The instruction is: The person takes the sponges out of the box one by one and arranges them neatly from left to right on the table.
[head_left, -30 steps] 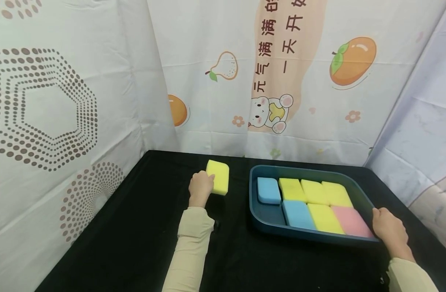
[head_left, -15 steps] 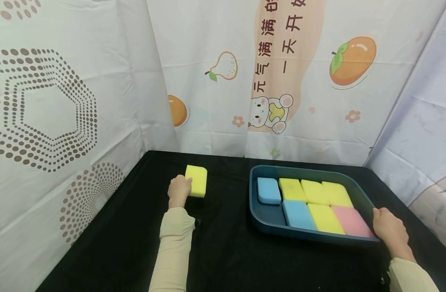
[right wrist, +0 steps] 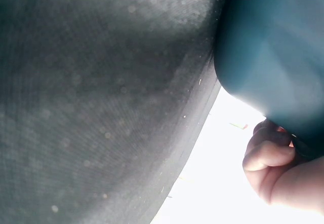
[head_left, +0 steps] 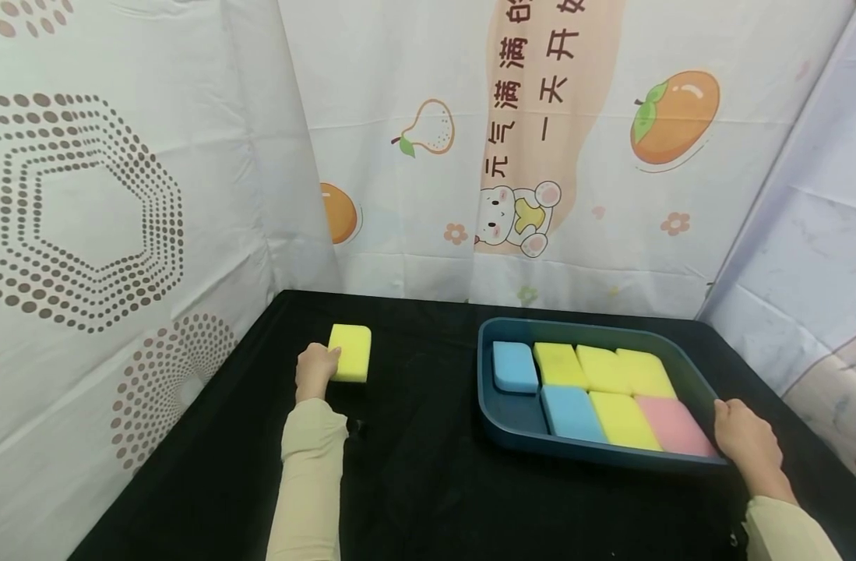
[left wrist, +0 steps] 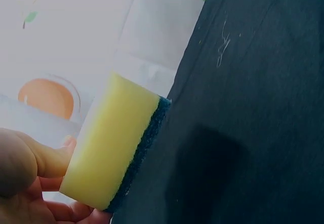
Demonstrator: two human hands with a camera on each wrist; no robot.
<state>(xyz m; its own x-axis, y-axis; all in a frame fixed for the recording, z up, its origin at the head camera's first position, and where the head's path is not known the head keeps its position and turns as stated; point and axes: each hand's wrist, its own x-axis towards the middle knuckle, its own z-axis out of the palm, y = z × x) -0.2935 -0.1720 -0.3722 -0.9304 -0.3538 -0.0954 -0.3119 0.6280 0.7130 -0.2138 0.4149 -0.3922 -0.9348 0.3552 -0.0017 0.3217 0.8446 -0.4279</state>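
My left hand pinches a yellow sponge by its left edge, over the left part of the black table. In the left wrist view the sponge shows a dark scouring layer on the side facing the cloth, and a shadow falls on the cloth beside it. My right hand grips the right end of a dark blue tray near its front corner. In the right wrist view the curled fingers meet the tray's rim, partly hidden behind its wall.
Inside the tray lie several sponges: two blue, including one at the back left, several yellow and one pink. A printed white curtain hangs behind the black tablecloth, with more fabric at both sides.
My left hand has carried the yellow sponge leftward, away from the tray, and slightly lower in the head view. The right hand and the tray have stayed in place.
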